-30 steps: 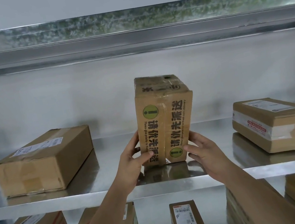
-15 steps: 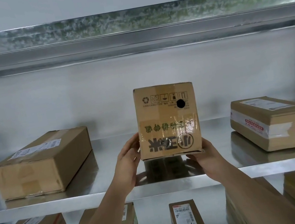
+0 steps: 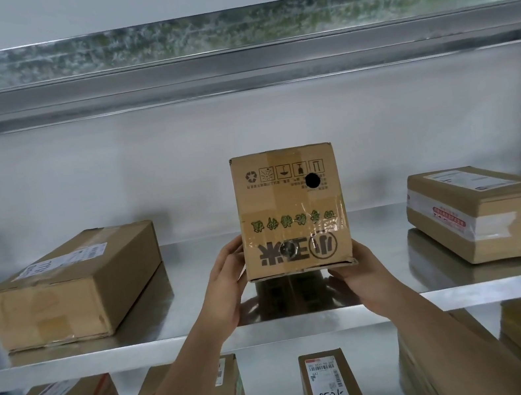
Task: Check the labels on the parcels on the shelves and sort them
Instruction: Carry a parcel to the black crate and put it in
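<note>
The step in hand looks like the label check itself: a tall brown cardboard carton [image 3: 291, 211] with black handling symbols and upside-down printed characters on its near face is held up at the middle of the galvanised metal shelf [image 3: 275, 328], its bottom edge seemingly raised a little off the shelf surface, where its reflection shows beneath it. The left hand [image 3: 229, 283] presses against the carton's lower left side, fingers wrapped round toward the hidden face and thumb on the near edge; the right hand [image 3: 358, 275] cups the lower right corner from below, fingers curled under the base, so both hands are grasping the carton. No shipping label shows on the face turned this way, only print and clear tape, so the next move probably calls for turning the carton further to bring another side into sight, keeping it supported underneath while the grip shifts. To the left of the carton, well apart, lies a long flat brown cardboard box [image 3: 76, 287] with a white label on top; to the carton's right, also well apart, lies a flat brown parcel [image 3: 487, 211] with white and red tape. Below the carton, on the lower tier, stands a small brown box with a white barcode label marked 5288 [image 3: 331, 388]
</note>
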